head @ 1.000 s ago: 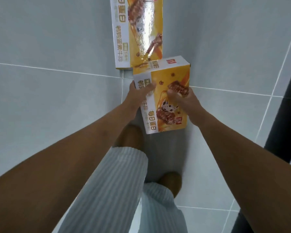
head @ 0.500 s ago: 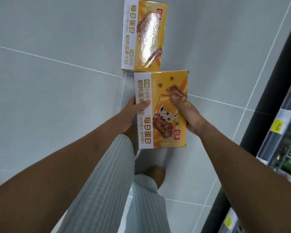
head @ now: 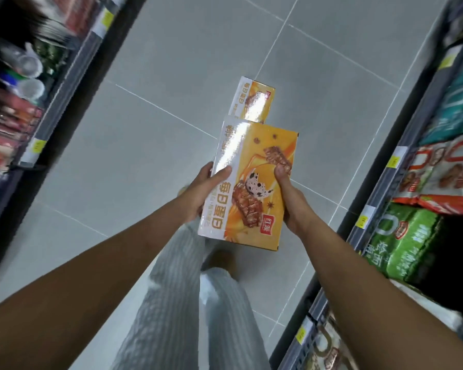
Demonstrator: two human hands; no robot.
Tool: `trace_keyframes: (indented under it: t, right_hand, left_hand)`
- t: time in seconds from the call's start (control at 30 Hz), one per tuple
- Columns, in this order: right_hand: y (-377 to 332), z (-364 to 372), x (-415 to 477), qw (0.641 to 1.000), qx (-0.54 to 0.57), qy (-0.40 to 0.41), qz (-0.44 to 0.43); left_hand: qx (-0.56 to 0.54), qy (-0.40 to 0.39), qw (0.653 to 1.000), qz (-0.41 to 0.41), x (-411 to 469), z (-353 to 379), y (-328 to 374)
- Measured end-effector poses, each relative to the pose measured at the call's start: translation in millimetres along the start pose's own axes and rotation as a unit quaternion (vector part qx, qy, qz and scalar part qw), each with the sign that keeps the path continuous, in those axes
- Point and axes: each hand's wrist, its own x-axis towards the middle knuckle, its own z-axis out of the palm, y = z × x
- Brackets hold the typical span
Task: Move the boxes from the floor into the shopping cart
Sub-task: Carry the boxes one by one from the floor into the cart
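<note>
Squarely between both grips (head: 200, 194) (head: 292, 205), box (head: 254, 153).

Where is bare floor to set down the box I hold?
Bare grey tiles lie between the left shelf and the yellow box on the floor, also between that box and the right shelf. Both shelves are crowded.

The held box (head: 251, 156) reads "每日蛋白"; its red badge (head: 268, 225) "红源".
</note>
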Motion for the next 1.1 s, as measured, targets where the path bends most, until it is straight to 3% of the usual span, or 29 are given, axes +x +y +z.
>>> trace_keyframes:
  t: [0.23, 0.4, 0.53, 0.7, 0.9, 1.1]
  right_hand:
    - [-33.1, 45.6, -108.1, 0.995, -0.063, -0.072, 0.000]
    - [-36.0, 91.8, -174.4, 0.983, -0.112, -0.143, -0.006]
    - [-28.7, 136.4, -223.7, 0.970, -0.188, -0.150, -0.036]
    - [3.3, 219.7, -300.8, 0.930, -0.292, -0.207, -0.085]
    - [76.0, 289.8, -373.6, 0.898, -0.343, -0.268, -0.063]
    - [145.0, 366.7, -479.9, 0.840, -0.421, -0.330, -0.092]
  left_hand:
    - [-0.002, 0.115, 0.993, 0.027, -152.3, 4.3, 6.3]
    - [-0.051, 0.187, 0.980, 0.040, -243.8, -5.3, -9.3]
    - [-0.105, 0.236, 0.965, 0.051, -308.8, -26.4, -33.3]
    - [-0.205, 0.305, 0.926, 0.091, -409.0, -58.2, -98.9]
    - [-0.313, 0.327, 0.881, 0.136, -519.5, -82.2, -180.5]
    - [-0.410, 0.369, 0.811, 0.195, -635.5, -95.7, -276.6]
